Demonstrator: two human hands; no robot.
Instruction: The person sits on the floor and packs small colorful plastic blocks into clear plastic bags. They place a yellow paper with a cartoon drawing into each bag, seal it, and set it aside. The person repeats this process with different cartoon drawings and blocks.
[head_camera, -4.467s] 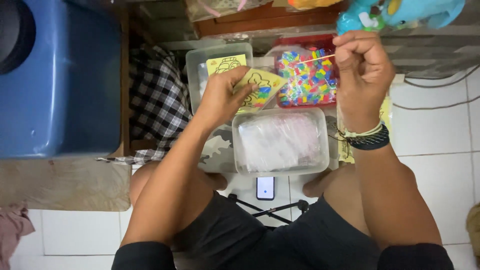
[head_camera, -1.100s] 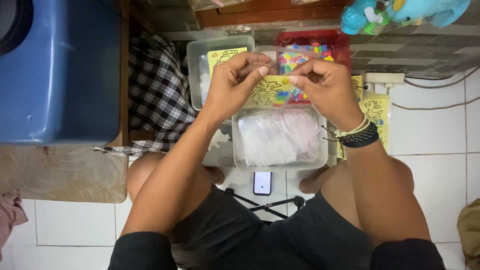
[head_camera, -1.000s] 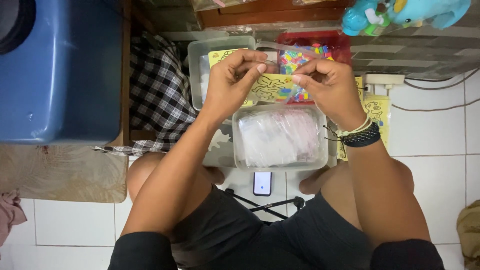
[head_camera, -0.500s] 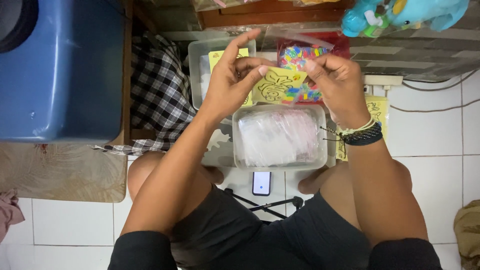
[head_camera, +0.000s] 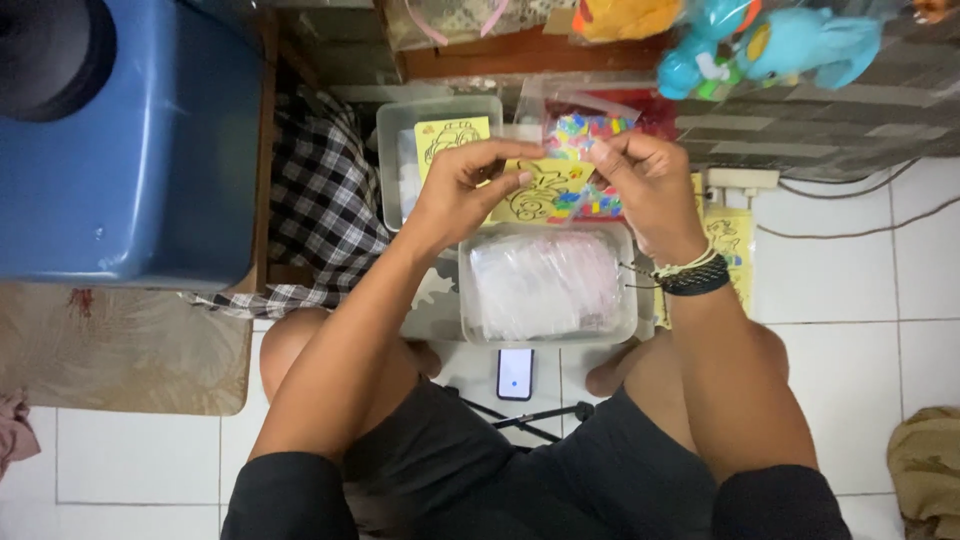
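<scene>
left hand (head_camera: 462, 190) and right hand (head_camera: 640, 185) both pinching a yellow picture card in a clear bag (head_camera: 545, 190), held above a tub of plastic bags (head_camera: 545, 285), colourful bits box (head_camera: 590, 130) behind, blue bin (head_camera: 130, 140) off left, phone (head_camera: 515, 373) on floor

My left hand (head_camera: 462, 195) is bare, with nothing on the wrist or fingers. My right hand (head_camera: 645, 190) is bare too, but its wrist carries a stack of bands: a wide black braided bracelet (head_camera: 694, 280) with thin loose cord ends sticking out on the inner side, and just above it a couple of slim pale cords (head_camera: 686, 265). Both forearms are uncovered up to the short dark sleeves (head_camera: 285, 497) of my top. I wear dark grey shorts (head_camera: 520, 480), and my knees are bare.
</scene>
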